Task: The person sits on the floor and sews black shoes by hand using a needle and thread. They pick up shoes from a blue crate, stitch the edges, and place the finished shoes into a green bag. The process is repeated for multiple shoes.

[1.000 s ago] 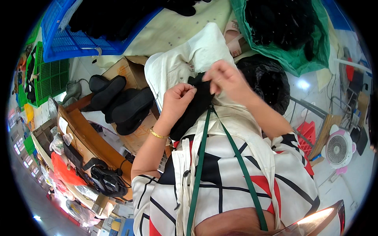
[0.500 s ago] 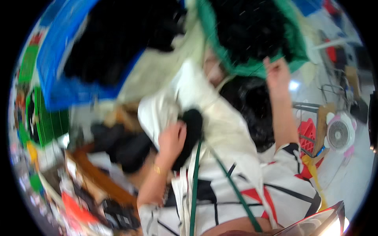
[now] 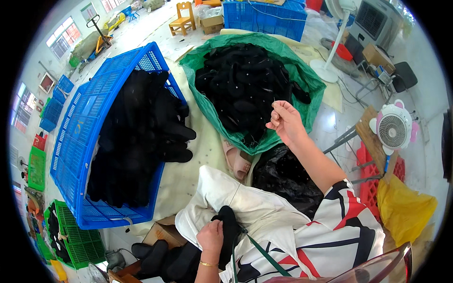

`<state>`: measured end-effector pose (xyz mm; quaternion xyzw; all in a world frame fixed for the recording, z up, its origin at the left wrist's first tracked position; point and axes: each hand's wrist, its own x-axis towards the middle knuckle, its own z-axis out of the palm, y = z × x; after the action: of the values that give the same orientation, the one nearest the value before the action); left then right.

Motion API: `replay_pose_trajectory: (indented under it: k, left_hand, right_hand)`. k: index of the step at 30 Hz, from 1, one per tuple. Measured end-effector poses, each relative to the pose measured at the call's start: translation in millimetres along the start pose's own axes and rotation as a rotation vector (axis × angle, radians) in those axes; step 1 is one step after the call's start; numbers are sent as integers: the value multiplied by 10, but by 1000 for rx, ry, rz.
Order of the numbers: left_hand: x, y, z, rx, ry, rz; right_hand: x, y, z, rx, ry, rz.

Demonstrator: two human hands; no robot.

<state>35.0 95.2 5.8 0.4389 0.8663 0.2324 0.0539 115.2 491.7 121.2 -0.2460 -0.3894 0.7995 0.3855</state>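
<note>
My left hand (image 3: 210,236) is closed on a black sock (image 3: 229,220) over the white cloth (image 3: 255,193) on my lap. Farther forward and right, my right hand (image 3: 287,123) is raised in front of a green sack (image 3: 198,94), its thumb and finger pinched on a thin needle-like thing. From the sock a fine dark thread rises toward that hand, though its far part is too thin to follow. The sack holds a heap of black socks (image 3: 240,85). At the left, a tilted blue crate (image 3: 78,141) holds another pile of black socks (image 3: 141,127).
Loose black socks (image 3: 174,262) lie by my left forearm, near a cardboard box (image 3: 163,232). A black plastic bag (image 3: 283,177) sits under my right arm. To the right are a small fan (image 3: 392,133) on a stool and yellow cloth (image 3: 408,207). A green crate (image 3: 82,238) stands lower left.
The view has tilted up and is sharper. My right hand appears farther out from my lap, still pinched. The left stays on the sock, where a thread now shows.
</note>
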Motion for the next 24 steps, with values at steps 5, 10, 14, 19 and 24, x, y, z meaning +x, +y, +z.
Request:
replay_pose_trajectory:
  k: [5, 10, 14, 19, 24]
  left_hand:
    - [29, 89, -19, 18, 70, 50]
    - [10, 54, 86, 58, 44, 66]
    - [-20, 4, 106, -48, 45, -31]
    - [-20, -38, 179, -348, 40, -177]
    - [-107, -158, 183, -461, 47, -271]
  right_hand:
    - [43, -128, 179, -33, -101, -59]
    - [385, -746, 221, 3, -7, -415]
    - [304, -471, 496, -109, -58, -525]
    - [-427, 682, 241, -1162, -721, -273]
    - [-1145, 1574, 269, -1473, -1478, -501]
